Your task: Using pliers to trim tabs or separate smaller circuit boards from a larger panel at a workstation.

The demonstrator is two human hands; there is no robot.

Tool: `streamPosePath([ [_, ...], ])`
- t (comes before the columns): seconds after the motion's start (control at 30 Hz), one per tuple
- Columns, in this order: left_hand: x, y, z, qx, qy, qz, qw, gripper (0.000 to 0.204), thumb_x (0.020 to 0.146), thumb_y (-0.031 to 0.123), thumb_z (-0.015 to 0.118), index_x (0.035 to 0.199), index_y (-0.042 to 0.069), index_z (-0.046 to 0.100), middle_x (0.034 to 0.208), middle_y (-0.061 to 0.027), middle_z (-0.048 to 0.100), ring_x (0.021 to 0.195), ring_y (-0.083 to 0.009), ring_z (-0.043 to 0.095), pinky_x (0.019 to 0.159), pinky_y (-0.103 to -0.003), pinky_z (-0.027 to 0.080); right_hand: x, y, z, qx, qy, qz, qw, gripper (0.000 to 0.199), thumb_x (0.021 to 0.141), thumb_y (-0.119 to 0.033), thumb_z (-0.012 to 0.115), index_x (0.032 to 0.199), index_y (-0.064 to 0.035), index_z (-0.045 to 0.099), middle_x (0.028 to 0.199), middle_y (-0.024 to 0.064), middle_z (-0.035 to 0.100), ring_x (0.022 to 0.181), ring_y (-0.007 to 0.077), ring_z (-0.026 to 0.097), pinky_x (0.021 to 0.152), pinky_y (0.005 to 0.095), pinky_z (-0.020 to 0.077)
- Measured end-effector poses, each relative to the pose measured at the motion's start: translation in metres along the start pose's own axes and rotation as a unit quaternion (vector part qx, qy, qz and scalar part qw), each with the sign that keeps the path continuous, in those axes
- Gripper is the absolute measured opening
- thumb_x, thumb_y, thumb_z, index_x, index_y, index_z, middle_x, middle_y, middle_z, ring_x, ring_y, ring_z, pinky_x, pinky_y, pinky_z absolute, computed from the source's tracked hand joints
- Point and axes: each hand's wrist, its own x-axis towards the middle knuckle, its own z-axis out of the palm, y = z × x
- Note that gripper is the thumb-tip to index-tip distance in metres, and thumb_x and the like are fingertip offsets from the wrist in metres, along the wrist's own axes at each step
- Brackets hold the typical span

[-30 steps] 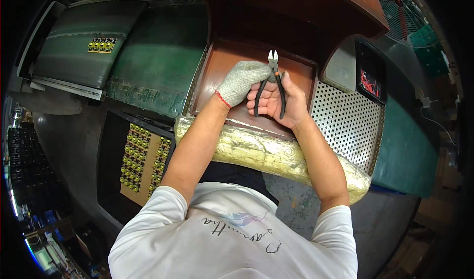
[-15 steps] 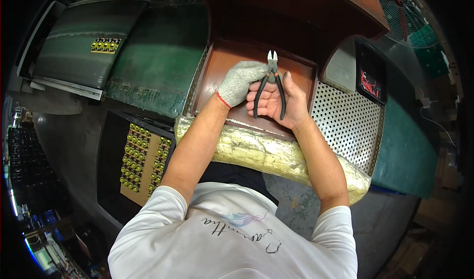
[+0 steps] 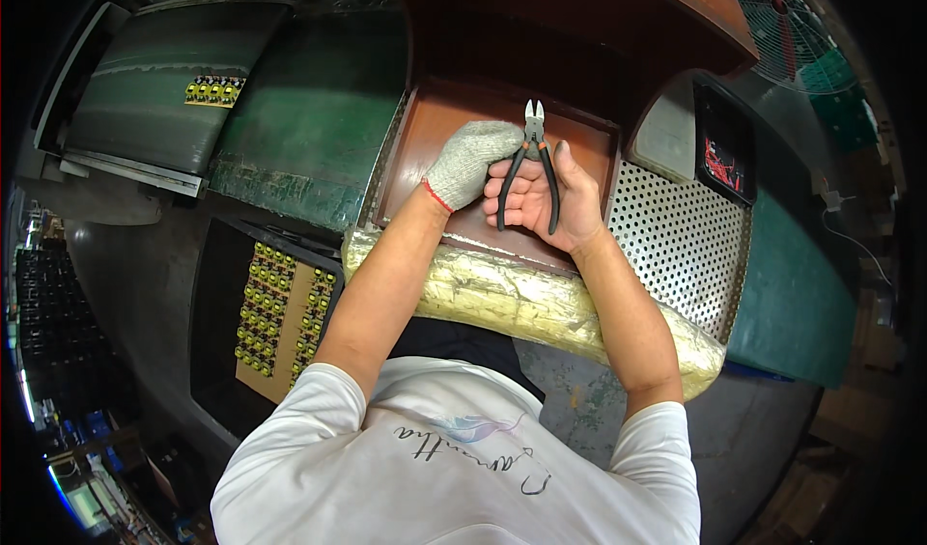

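Note:
A pair of diagonal cutters (image 3: pixel 537 139) with black handles stands jaws-up, away from me, its handles spread apart. My left hand (image 3: pixel 475 159), in a grey knit glove with a red cuff, pinches the cutters near the pivot. Its fingertips are partly hidden behind the tool. Behind the handles lies my bare right hand (image 3: pixel 565 197), palm up, thumb out to the side and fingers loosely bent, not closed round the handles. Both hands are above a reddish-brown tray-like work surface (image 3: pixel 410 139).
Left, a strip of yellow-and-black circuit boards (image 3: pixel 213 90) rides a dark green belt (image 3: pixel 154 120). Below it, a black bin (image 3: pixel 217 323) holds rows of boards. A yellow wrapped pad (image 3: pixel 483 284) lines the front edge. Right are a perforated metal plate (image 3: pixel 676 236) and a black tray (image 3: pixel 729 173) with red pieces.
The strip of circuit boards on the left belt has shifted slightly to the right. My hands and the cutters are almost still.

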Motion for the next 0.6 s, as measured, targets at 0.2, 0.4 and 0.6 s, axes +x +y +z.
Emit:
streamPosePath([
  [0.2, 0.003, 0.0, -0.007, 0.067, -0.053, -0.009, 0.996, 0.025, 0.098, 0.023, 0.07, 0.11, 0.001, 0.076, 0.098, -0.0039, 0.076, 0.084, -0.0105, 0.069, 0.075, -0.024, 0.056, -0.002, 0.0, -0.001, -0.01, 0.007, -0.005, 1.0, 0.099, 0.101, -0.078, 0.032, 0.135, 0.0102, 0.059, 0.122, 0.0243, 0.072, 0.109, 0.0385, 0.072, 0.1, 0.0551, 0.0557],
  [0.4, 0.002, 0.004, -0.008, 0.037, -0.057, -0.002, 0.998, 0.027, 0.098, 0.021, 0.071, 0.114, 0.0, 0.075, 0.099, -0.0044, 0.076, 0.082, -0.0097, 0.068, 0.073, -0.025, 0.057, 0.003, 0.0, 0.003, -0.034, -0.013, -0.006, 0.999, 0.083, 0.102, -0.067, 0.048, 0.134, 0.0087, 0.059, 0.123, 0.0222, 0.07, 0.11, 0.0363, 0.07, 0.1, 0.0539, 0.0555],
  [0.6, -0.015, 0.024, 0.002, 0.052, -0.042, -0.077, 0.995, 0.027, 0.099, 0.019, 0.068, 0.115, -0.003, 0.074, 0.099, -0.009, 0.076, 0.086, -0.0127, 0.072, 0.078, -0.028, 0.061, -0.01, 0.005, 0.019, -0.097, 0.037, -0.017, 0.994, 0.056, 0.097, -0.043, 0.07, 0.131, -0.0003, 0.057, 0.111, 0.0133, 0.064, 0.105, 0.0307, 0.066, 0.095, 0.0502, 0.0562],
])
